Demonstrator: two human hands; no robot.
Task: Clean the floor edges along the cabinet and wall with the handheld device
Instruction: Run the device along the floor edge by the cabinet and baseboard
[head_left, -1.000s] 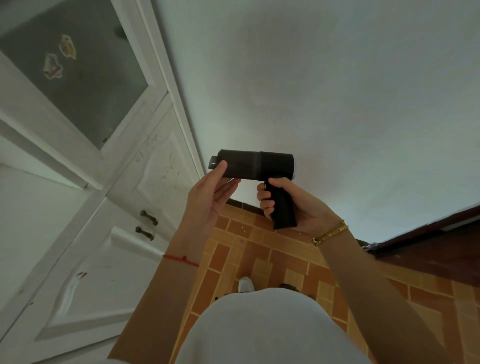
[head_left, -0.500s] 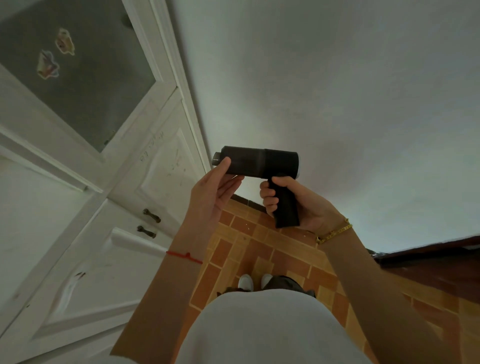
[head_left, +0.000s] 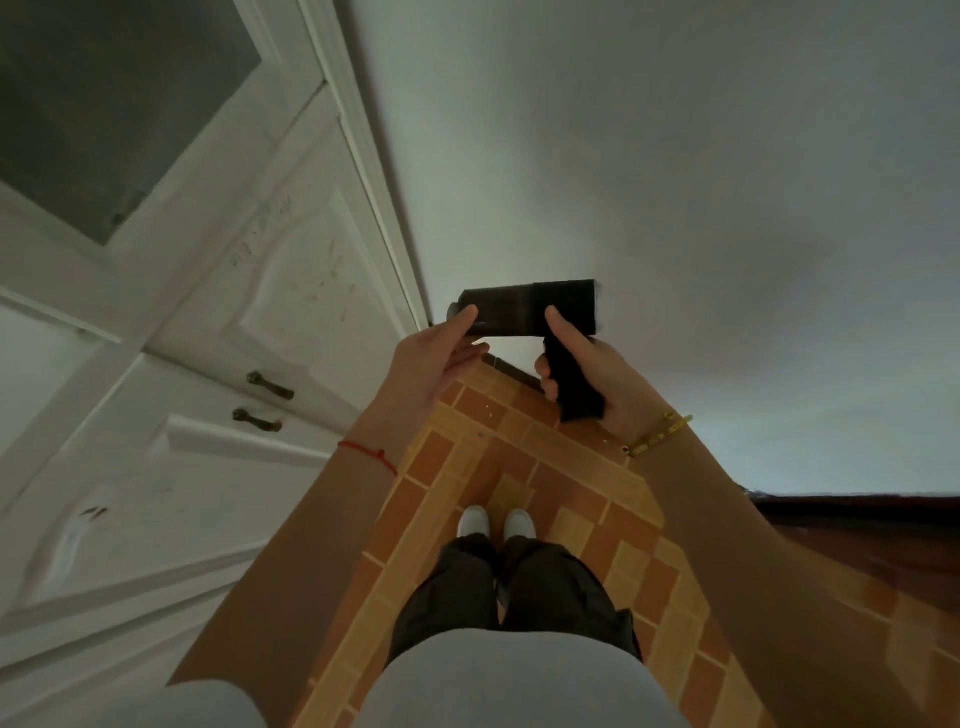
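Observation:
A black handheld device (head_left: 524, 309) with a round barrel and a pistol handle is held up in front of me, its barrel level and its nozzle end pointing left. My right hand (head_left: 587, 374) grips the handle, with the thumb laid on the barrel. My left hand (head_left: 436, 358) has straight fingers and touches the barrel's underside near the nozzle. A white cabinet (head_left: 171, 467) stands on the left and a pale wall (head_left: 675, 208) ahead. They meet at a corner above an orange tiled floor (head_left: 488, 457).
Two dark handles (head_left: 270, 385) sit on the cabinet doors. A dark baseboard (head_left: 511, 371) runs along the wall's foot. A dark red strip (head_left: 857, 506) lies at the right. My white shoes (head_left: 496, 522) stand on the tiles.
The view has tipped down, so my legs and shoes now show. Both hands hold the device much as before, and my right thumb now lies on the barrel.

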